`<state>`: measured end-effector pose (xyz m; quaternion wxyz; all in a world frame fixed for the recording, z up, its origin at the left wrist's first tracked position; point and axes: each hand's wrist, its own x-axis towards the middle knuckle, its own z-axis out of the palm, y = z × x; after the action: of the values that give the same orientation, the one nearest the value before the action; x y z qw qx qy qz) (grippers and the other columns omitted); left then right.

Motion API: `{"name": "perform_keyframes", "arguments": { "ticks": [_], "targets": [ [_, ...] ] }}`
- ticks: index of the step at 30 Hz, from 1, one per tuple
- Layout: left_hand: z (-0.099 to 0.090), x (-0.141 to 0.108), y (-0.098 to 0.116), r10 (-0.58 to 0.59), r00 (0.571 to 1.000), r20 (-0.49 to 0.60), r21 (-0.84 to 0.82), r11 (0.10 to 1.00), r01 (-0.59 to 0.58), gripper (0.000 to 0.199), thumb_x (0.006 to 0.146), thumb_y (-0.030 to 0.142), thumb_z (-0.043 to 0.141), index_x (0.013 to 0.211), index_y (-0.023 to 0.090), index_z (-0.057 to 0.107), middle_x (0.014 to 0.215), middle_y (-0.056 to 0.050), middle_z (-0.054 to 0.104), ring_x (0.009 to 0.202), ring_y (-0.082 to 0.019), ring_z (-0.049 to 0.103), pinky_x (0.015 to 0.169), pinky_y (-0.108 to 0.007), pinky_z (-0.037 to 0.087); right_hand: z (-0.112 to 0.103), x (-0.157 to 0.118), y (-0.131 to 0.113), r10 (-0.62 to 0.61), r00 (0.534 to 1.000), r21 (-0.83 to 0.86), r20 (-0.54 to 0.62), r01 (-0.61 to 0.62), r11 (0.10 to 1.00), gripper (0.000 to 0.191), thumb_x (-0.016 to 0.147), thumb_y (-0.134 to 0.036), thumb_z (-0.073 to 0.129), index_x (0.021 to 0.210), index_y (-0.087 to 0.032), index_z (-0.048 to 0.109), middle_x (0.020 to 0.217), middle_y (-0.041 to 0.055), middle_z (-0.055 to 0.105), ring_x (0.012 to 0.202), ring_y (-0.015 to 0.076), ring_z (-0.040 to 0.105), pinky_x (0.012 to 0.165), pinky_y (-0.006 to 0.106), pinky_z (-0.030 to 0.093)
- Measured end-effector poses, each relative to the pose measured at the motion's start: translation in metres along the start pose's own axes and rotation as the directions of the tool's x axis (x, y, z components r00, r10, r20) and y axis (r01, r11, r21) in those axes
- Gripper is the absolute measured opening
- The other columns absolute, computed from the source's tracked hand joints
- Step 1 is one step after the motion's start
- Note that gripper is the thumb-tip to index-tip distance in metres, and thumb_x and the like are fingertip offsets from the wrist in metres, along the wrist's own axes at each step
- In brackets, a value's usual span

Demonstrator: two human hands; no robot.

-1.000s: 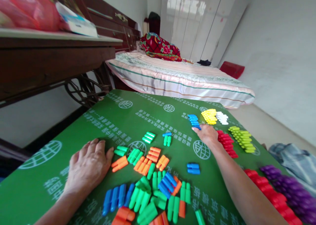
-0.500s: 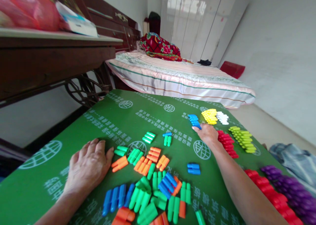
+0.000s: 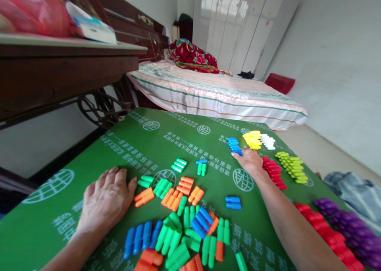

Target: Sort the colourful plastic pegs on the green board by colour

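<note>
My left hand point(image 3: 105, 199) lies palm down on the green board point(image 3: 98, 152), fingers stretched out, holding nothing. Green and orange bullet-shaped plastic blocks point(image 3: 145, 197) lie just right of its thumb. At the right, my right hand point(image 3: 251, 160) has its thumb and fingers closed at the near end of a row of blue bullet-shaped blocks point(image 3: 233, 144); its fingers partly hide the end block. Yellow blocks point(image 3: 253, 139) and white blocks point(image 3: 268, 141) stand in rows beyond it. Red blocks point(image 3: 274, 173) lie beside its wrist.
A loose pile of green blocks point(image 3: 169, 239), with orange and blue ones, covers the near middle. Yellow-green blocks point(image 3: 291, 167), larger red blocks point(image 3: 327, 235) and purple blocks point(image 3: 348, 227) line the right side. A bed point(image 3: 208, 92) stands behind the board, a wooden table point(image 3: 68, 72) at left.
</note>
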<state>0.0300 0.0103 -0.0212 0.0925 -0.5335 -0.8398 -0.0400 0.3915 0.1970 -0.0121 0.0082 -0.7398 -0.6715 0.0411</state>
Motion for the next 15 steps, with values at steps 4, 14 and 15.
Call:
{"name": "perform_keyframes", "arguments": {
  "ticks": [4, 14, 15],
  "targets": [
    [-0.0003, -0.0004, 0.0008, -0.008, 1.0, 0.002, 0.009, 1.0, 0.008, 0.082, 0.084, 0.054, -0.002, 0.128, 0.006, 0.047, 0.139, -0.018, 0.047, 0.132, -0.034, 0.038, 0.107, -0.05, 0.035, 0.0005, 0.0011, 0.0003, 0.014, 1.0, -0.008, 0.002, -0.014, 1.0, 0.054, 0.088, -0.062, 0.043, 0.101, -0.018, 0.072, 0.104, 0.0151, 0.072, 0.099, 0.027, 0.068, 0.076, 0.033, 0.051],
    [-0.0016, -0.0008, 0.0008, -0.01, 1.0, 0.011, 0.028, 1.0, 0.01, 0.083, 0.084, 0.054, -0.004, 0.128, 0.006, 0.047, 0.138, -0.017, 0.047, 0.132, -0.033, 0.038, 0.108, -0.049, 0.035, 0.0047, 0.0032, 0.0021, 0.005, 1.0, 0.0, -0.014, -0.005, 1.0, 0.056, 0.087, -0.065, 0.042, 0.1, -0.02, 0.072, 0.101, 0.0138, 0.072, 0.096, 0.0269, 0.068, 0.074, 0.032, 0.051],
    [-0.0014, -0.0007, 0.0007, -0.01, 1.0, 0.007, 0.027, 1.0, 0.01, 0.082, 0.084, 0.054, -0.004, 0.128, 0.006, 0.047, 0.138, -0.017, 0.047, 0.132, -0.033, 0.038, 0.108, -0.049, 0.035, 0.0047, 0.003, 0.0023, 0.003, 1.0, 0.001, -0.015, -0.003, 1.0, 0.056, 0.087, -0.065, 0.042, 0.1, -0.02, 0.072, 0.101, 0.0137, 0.072, 0.096, 0.0268, 0.068, 0.073, 0.032, 0.051]
  ]
}}
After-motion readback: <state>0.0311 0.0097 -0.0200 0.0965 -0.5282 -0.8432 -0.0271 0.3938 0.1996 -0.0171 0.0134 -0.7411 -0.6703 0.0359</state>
